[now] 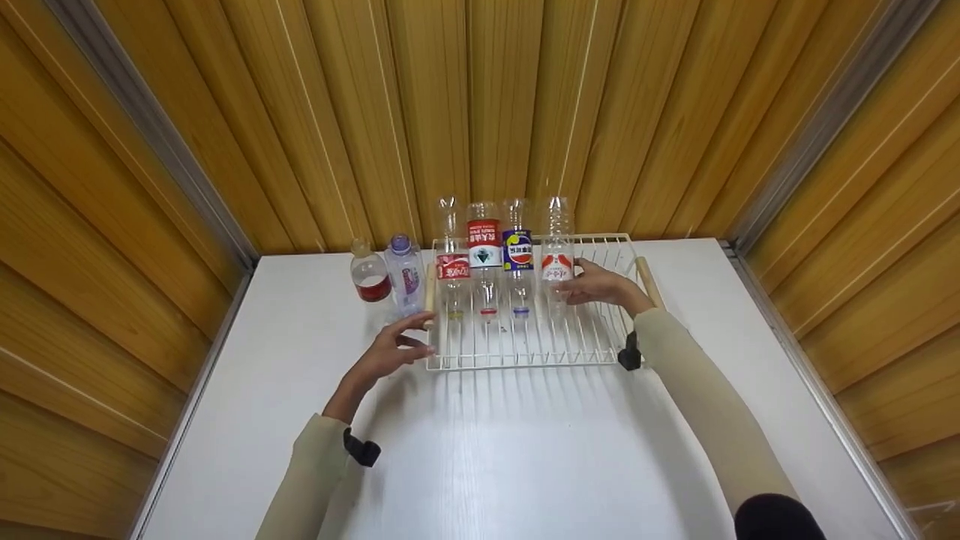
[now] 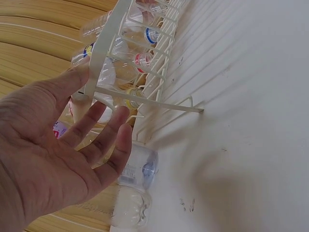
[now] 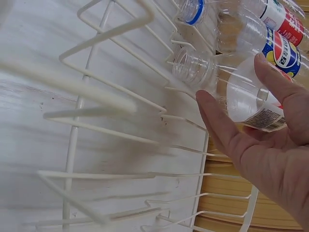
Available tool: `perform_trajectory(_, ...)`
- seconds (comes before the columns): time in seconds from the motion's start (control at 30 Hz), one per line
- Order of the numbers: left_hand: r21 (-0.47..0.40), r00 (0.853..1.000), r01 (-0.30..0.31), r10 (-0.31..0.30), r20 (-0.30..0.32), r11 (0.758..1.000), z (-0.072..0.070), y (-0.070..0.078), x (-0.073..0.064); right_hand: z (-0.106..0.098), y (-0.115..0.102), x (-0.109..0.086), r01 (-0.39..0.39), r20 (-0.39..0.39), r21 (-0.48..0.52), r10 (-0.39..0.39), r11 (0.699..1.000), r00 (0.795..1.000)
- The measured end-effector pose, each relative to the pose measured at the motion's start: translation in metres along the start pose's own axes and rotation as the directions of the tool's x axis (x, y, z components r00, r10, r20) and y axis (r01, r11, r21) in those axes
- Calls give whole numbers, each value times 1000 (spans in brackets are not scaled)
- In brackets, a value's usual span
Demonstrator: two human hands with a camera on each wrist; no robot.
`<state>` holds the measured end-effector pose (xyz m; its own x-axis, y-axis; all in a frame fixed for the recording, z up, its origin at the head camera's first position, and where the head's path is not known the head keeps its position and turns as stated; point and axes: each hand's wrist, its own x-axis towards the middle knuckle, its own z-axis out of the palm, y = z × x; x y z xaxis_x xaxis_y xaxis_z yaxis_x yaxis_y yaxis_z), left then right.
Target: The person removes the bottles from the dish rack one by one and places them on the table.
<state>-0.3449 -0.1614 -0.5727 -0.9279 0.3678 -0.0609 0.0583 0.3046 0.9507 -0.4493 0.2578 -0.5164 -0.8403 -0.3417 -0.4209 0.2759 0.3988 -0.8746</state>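
My right hand [image 1: 600, 286] holds a clear plastic bottle [image 1: 557, 236] with a red-and-white label, neck downward, at the right side of a white wire rack [image 1: 525, 366]. In the right wrist view, the thumb lies against the label and the bottle's neck shows no cap. My left hand [image 1: 386, 352] touches the rack's left side near a wooden handle [image 1: 430, 289], its fingers loosely bent. Three more inverted bottles stand in the rack: one with a red label [image 1: 454, 266], one with a red-and-white label [image 1: 484, 244], one with a blue-and-yellow label [image 1: 517, 250].
Left of the rack, on the white table [image 1: 465, 450], stand a red-labelled bottle [image 1: 371, 277] and a clear bottle [image 1: 405, 274] with a purple cap. A second wooden handle [image 1: 648, 281] is on the rack's right side. Wood-patterned walls [image 1: 502, 112] enclose three sides.
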Motion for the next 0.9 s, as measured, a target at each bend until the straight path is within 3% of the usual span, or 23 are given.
perform_trajectory(0.23, 1, 1000, 20, -20, -8, 1000, 1, 2, -2, -5, -8, -20, 7, -23, -4, -7, 1000, 1000)
perform_trajectory(0.47, 17, 1000, 8, -8, 2, 1000, 6, -1, 0, -8, -3, -47, 76, -27, 19, -75, 997, 997)
perform_trajectory(0.63, 20, 1000, 24, -24, 5, 1000, 8, -4, 0, -4, 3, -63, 98, -23, 49, -97, 994, 995)
perform_trajectory(0.9, 17, 1000, 19, -19, -21, 1000, 4, 4, -3, 5, -2, -81, 106, -20, 27, -105, 994, 994)
